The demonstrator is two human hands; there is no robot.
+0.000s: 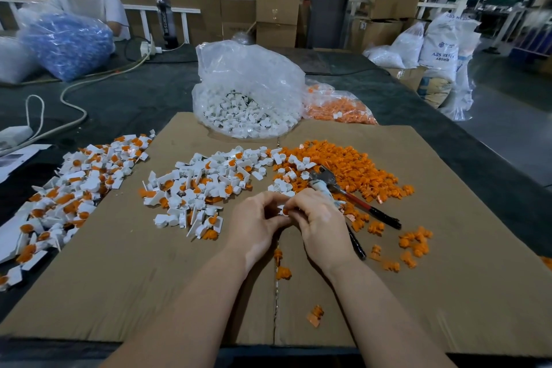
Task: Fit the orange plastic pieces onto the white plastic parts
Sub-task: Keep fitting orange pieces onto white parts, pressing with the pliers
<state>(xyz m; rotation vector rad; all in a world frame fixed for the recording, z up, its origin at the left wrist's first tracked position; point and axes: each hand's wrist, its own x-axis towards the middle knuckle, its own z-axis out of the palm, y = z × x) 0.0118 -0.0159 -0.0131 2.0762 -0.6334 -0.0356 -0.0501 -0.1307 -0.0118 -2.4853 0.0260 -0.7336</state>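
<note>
My left hand (257, 219) and my right hand (318, 222) meet above the cardboard sheet (448, 248), fingers curled round one small white plastic part (280, 208) with an orange piece (286, 213) at its edge. A pile of loose orange pieces (352, 170) lies to the right. White parts with orange pieces in them (203, 185) are heaped at the centre, and a second such heap (74, 188) lies at the left. A clear bag of white parts (248, 110) stands behind.
Pliers with dark handles (358, 203) lie just right of my hands. A bag of orange pieces (337, 107) sits at the back right. Stray orange pieces (415, 243) dot the cardboard. Cables (71, 104) cross the dark table (134, 98); a person (86, 0) with a blue bag (65, 45) sits far left.
</note>
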